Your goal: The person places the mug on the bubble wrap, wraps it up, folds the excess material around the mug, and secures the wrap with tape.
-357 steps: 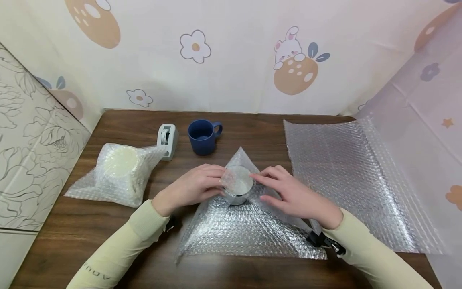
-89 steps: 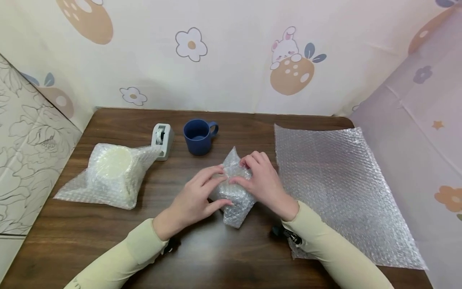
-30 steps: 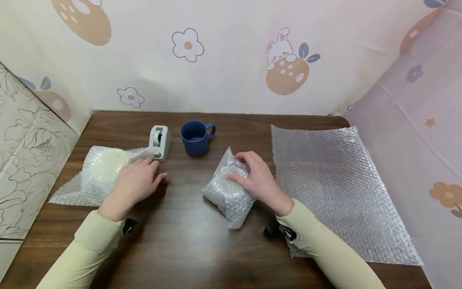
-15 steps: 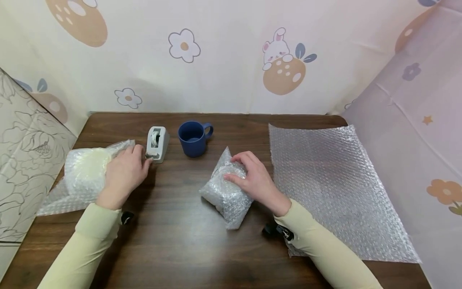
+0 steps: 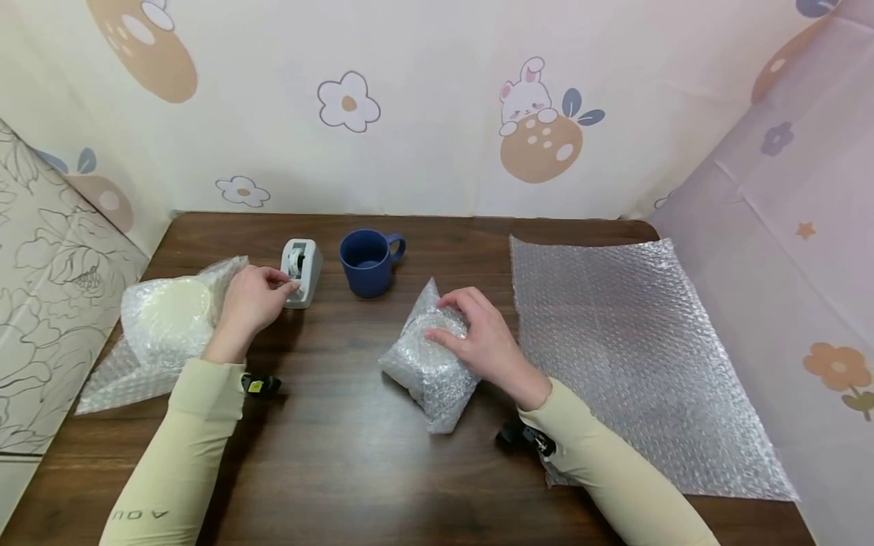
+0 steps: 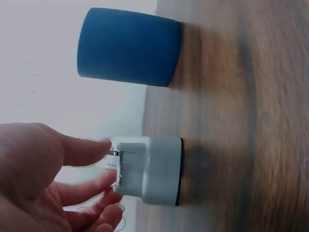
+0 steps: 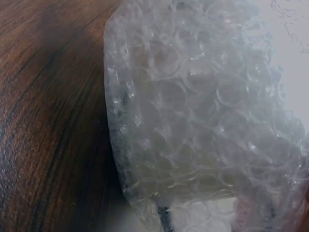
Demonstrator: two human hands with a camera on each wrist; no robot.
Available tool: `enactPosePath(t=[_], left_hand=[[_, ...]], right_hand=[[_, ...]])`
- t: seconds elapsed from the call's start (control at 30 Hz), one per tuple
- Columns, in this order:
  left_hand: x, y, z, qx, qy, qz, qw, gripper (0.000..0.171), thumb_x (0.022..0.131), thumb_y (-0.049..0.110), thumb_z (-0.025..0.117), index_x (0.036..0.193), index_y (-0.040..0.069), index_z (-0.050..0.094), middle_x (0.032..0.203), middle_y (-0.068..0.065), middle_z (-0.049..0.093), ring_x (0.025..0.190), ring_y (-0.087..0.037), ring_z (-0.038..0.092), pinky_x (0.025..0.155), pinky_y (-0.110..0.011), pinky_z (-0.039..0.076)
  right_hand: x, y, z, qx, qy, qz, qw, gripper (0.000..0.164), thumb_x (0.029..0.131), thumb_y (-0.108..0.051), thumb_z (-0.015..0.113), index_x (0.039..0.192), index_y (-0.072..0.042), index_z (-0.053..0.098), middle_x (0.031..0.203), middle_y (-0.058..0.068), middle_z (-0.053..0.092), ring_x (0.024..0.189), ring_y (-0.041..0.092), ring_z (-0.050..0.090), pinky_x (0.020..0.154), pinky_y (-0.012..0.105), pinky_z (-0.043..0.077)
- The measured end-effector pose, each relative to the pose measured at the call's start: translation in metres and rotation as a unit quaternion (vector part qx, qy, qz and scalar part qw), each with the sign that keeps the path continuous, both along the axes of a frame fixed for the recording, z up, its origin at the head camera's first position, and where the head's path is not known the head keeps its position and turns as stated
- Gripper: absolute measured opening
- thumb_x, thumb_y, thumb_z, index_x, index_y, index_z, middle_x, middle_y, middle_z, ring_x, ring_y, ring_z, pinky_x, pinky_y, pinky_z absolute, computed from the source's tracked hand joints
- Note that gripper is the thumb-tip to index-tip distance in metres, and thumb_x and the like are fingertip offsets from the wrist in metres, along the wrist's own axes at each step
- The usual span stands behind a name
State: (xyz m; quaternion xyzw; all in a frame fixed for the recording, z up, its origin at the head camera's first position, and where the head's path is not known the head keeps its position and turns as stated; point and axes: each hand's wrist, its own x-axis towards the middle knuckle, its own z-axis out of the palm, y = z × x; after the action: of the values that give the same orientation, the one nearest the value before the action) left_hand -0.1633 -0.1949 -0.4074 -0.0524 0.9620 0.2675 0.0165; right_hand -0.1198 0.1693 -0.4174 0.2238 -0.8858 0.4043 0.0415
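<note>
My left hand (image 5: 251, 301) is at the front end of a pale grey tape dispenser (image 5: 306, 265). In the left wrist view its thumb and forefinger pinch the tape end (image 6: 112, 162) at the toothed cutter. My right hand (image 5: 482, 334) holds a small bubble-wrapped package (image 5: 430, 371) down on the table, thumb and fingers curled over its top. Close up in the right wrist view, the bubble wrap (image 7: 193, 111) covers a blurred form inside. A larger bubble-wrapped package (image 5: 174, 311) with a pale round top sits beside the left hand.
A blue mug (image 5: 367, 265) stands behind, right of the dispenser. Flat bubble wrap (image 5: 628, 356) covers the right side of the brown wooden table (image 5: 328, 455). A patterned curtain (image 5: 423, 136) hangs along the back edge.
The sheet under the glass-like item has been folded around it. My left hand left that package, pushed the larger one leftward, and reached the tape dispenser. My right hand stayed on the small package.
</note>
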Motion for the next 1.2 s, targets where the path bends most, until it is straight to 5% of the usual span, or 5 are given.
enactPosePath(t=[0.63,0.83,1.2], left_hand=[[-0.011,-0.004,-0.002,-0.003,-0.063,0.005,0.9980,0.038,0.098,0.034,0.061,0.098,-0.005,0.063,0.102,-0.022,0.058,0.094,-0.035,0.054,0.084,-0.048,0.045],[-0.007,-0.002,-0.003,-0.018,-0.052,0.030,0.9980,0.040,0.095,0.039,0.064,0.094,0.000,0.055,0.095,-0.019,0.053,0.092,-0.036,0.051,0.084,-0.050,0.043],[0.006,-0.004,-0.002,0.049,0.002,0.078,0.9957,0.052,0.103,0.047,0.045,0.101,0.001,0.069,0.099,-0.018,0.070,0.098,-0.036,0.061,0.077,-0.047,0.045]], right_hand=[[-0.002,-0.005,0.001,0.004,-0.014,-0.008,1.000,0.041,0.084,-0.031,0.082,0.116,-0.012,0.063,0.116,0.001,0.059,0.110,0.018,0.056,0.096,0.041,0.045],[-0.002,-0.006,0.001,0.005,-0.014,-0.004,1.000,0.042,0.084,-0.031,0.082,0.116,-0.011,0.063,0.116,0.002,0.059,0.110,0.018,0.056,0.096,0.041,0.046],[-0.003,-0.006,0.002,0.006,-0.020,-0.007,1.000,0.041,0.084,-0.030,0.082,0.116,-0.011,0.063,0.116,0.002,0.059,0.108,0.019,0.056,0.095,0.040,0.046]])
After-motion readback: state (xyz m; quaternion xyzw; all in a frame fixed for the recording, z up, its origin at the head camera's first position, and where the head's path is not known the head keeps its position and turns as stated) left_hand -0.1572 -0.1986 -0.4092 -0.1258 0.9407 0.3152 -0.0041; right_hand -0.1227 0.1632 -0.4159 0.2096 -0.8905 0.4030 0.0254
